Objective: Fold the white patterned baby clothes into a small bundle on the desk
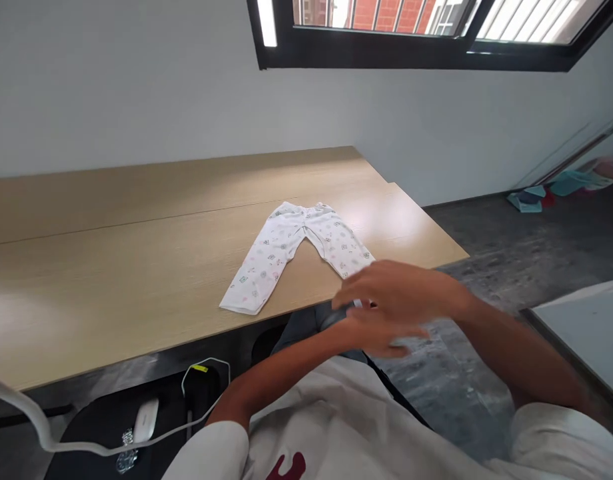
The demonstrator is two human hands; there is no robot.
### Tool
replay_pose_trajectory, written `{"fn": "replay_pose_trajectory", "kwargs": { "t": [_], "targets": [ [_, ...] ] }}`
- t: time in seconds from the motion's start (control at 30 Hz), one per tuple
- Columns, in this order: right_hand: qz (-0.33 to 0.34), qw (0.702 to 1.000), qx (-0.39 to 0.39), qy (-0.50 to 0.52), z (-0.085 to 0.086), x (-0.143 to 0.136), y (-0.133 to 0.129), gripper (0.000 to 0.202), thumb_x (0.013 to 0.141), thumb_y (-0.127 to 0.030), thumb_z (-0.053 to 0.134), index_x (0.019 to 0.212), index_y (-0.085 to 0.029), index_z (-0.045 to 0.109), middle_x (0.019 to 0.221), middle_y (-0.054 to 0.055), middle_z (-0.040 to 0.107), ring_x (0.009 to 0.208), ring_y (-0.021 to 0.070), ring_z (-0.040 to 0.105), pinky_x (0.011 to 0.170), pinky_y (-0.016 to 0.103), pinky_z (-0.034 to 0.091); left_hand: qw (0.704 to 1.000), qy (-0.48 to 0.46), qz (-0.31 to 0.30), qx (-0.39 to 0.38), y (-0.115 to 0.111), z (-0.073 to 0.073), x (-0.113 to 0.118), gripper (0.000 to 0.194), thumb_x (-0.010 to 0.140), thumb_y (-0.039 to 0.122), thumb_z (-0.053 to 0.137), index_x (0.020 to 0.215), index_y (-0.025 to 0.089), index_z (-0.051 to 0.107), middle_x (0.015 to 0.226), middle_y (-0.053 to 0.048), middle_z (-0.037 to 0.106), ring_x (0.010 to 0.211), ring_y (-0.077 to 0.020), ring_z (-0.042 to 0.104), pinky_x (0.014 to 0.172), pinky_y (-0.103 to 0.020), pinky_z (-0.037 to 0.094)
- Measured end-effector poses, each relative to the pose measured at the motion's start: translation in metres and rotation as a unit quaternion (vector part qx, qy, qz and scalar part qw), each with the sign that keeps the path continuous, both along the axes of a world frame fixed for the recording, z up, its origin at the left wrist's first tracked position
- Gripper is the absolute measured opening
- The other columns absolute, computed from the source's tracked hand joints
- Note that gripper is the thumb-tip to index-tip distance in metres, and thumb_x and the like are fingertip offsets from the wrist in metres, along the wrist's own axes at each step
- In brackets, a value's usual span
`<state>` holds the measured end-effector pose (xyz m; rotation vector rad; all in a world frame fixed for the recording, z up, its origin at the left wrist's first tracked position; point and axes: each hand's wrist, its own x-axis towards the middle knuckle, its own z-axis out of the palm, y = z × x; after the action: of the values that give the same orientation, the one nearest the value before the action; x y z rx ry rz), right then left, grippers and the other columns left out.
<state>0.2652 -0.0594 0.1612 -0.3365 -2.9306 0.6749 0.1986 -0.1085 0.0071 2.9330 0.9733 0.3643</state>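
A small pair of white pants [270, 250] with a scattered print lies spread on the wooden table, its legs apart. My right hand [394, 287] is just past the lower end of the right pant leg, overlapping it in view; whether it touches the cloth I cannot tell. Below and partly behind it, my left hand [381, 333] points right with fingers apart. My forearms come together here, hands crossing near the table's front edge. A tiny white patch [357, 303] shows between the hands, too small to name. The right fingers are smeared by motion.
The wooden table [111, 280] runs to the left along the wall. Below its edge, a black chair [96, 420] holds a white device [146, 420] and a cable [186, 425]. A white surface [586, 327] stands at right. Colourful items [526, 199] lie on the floor.
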Motion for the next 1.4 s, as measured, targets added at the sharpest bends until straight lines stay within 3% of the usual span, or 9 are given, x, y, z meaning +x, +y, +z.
{"fn": "replay_pose_trajectory", "kwargs": {
  "t": [0.1, 0.23, 0.43, 0.53, 0.63, 0.83, 0.97, 1.2, 1.4],
  "targets": [
    [-0.048, 0.999, -0.004, -0.007, -0.054, -0.011, 0.086, 0.024, 0.093, -0.022, 0.052, 0.106, -0.021, 0.073, 0.098, 0.002, 0.073, 0.069, 0.0131, 0.064, 0.063, 0.025, 0.048, 0.995, -0.083, -0.050, -0.027, 0.007, 0.005, -0.013, 0.050, 0.097, 0.044, 0.046, 0.141, 0.022, 0.054, 0.151, -0.008, 0.047, 0.142, -0.0221, 0.042, 0.116, -0.036, 0.040],
    [-0.178, 0.978, 0.005, 0.104, -0.121, -0.050, 0.189, 0.028, 0.092, -0.017, 0.045, 0.099, -0.015, 0.071, 0.101, 0.007, 0.071, 0.084, 0.0172, 0.064, 0.075, 0.029, 0.051, 0.982, -0.087, 0.144, -0.082, 0.030, -0.014, -0.008, 0.072, 0.091, 0.045, 0.057, 0.152, 0.015, 0.033, 0.161, -0.022, 0.022, 0.151, -0.0398, 0.017, 0.122, -0.059, 0.019],
    [-0.212, 0.971, 0.039, 0.102, -0.174, -0.096, 0.254, 0.020, 0.088, -0.018, 0.051, 0.092, -0.014, 0.071, 0.098, 0.010, 0.068, 0.085, 0.0202, 0.061, 0.079, 0.031, 0.049, 0.984, -0.084, 0.129, -0.088, 0.026, -0.010, -0.014, 0.074, 0.086, 0.053, 0.062, 0.147, 0.016, 0.040, 0.157, -0.021, 0.032, 0.147, -0.0410, 0.024, 0.119, -0.059, 0.023],
    [-0.238, 0.964, 0.057, 0.100, -0.180, -0.104, 0.263, 0.020, 0.089, -0.020, 0.052, 0.086, -0.014, 0.070, 0.091, 0.010, 0.067, 0.078, 0.0197, 0.058, 0.075, 0.031, 0.047, 0.983, -0.118, 0.071, -0.125, 0.018, 0.017, -0.039, 0.059, 0.094, 0.053, 0.048, 0.142, 0.018, 0.045, 0.142, -0.015, 0.052, 0.134, -0.0316, 0.046, 0.113, -0.047, 0.037],
    [-0.234, 0.962, 0.074, 0.116, -0.180, -0.114, 0.261, 0.018, 0.090, -0.021, 0.053, 0.089, -0.014, 0.070, 0.094, 0.010, 0.067, 0.081, 0.0205, 0.058, 0.074, 0.032, 0.046, 0.977, -0.118, 0.113, -0.135, 0.019, 0.030, -0.058, 0.055, 0.098, 0.050, 0.039, 0.142, 0.017, 0.045, 0.141, -0.014, 0.054, 0.135, -0.0333, 0.045, 0.112, -0.050, 0.037],
    [-0.084, 0.987, 0.081, 0.110, -0.185, -0.149, 0.255, 0.021, 0.090, -0.016, 0.051, 0.098, -0.016, 0.071, 0.110, 0.009, 0.066, 0.103, 0.0225, 0.056, 0.089, 0.033, 0.044, 0.982, -0.064, 0.142, -0.110, 0.018, 0.001, -0.037, 0.070, 0.095, 0.049, 0.048, 0.150, 0.010, 0.032, 0.159, -0.020, 0.027, 0.149, -0.0384, 0.020, 0.119, -0.059, 0.023],
    [-0.110, 0.986, 0.086, 0.090, -0.189, -0.160, 0.276, 0.026, 0.091, -0.012, 0.046, 0.097, -0.015, 0.071, 0.105, 0.009, 0.067, 0.100, 0.0219, 0.054, 0.087, 0.032, 0.044, 0.978, -0.060, 0.162, -0.117, 0.009, -0.009, -0.038, 0.067, 0.096, 0.048, 0.045, 0.152, 0.013, 0.030, 0.159, -0.017, 0.029, 0.150, -0.0372, 0.018, 0.120, -0.063, 0.021],
    [-0.241, 0.959, 0.150, 0.010, -0.179, -0.116, 0.319, 0.030, 0.093, -0.009, 0.043, 0.095, -0.012, 0.073, 0.102, 0.013, 0.069, 0.100, 0.0250, 0.054, 0.086, 0.035, 0.043, 0.969, -0.074, 0.164, -0.167, -0.008, 0.003, -0.134, 0.068, 0.095, 0.046, 0.053, 0.154, 0.027, 0.027, 0.153, -0.007, 0.044, 0.149, -0.0277, 0.028, 0.123, -0.057, 0.020],
    [-0.347, 0.931, 0.111, 0.024, -0.181, -0.038, 0.295, 0.027, 0.089, -0.018, 0.049, 0.101, -0.013, 0.072, 0.106, 0.012, 0.069, 0.103, 0.0272, 0.055, 0.090, 0.037, 0.046, 0.962, -0.062, 0.211, -0.164, -0.035, -0.005, -0.219, 0.065, 0.094, 0.028, 0.057, 0.153, 0.032, 0.032, 0.156, -0.004, 0.039, 0.148, -0.0238, 0.031, 0.124, -0.054, 0.022]
  ]
}}
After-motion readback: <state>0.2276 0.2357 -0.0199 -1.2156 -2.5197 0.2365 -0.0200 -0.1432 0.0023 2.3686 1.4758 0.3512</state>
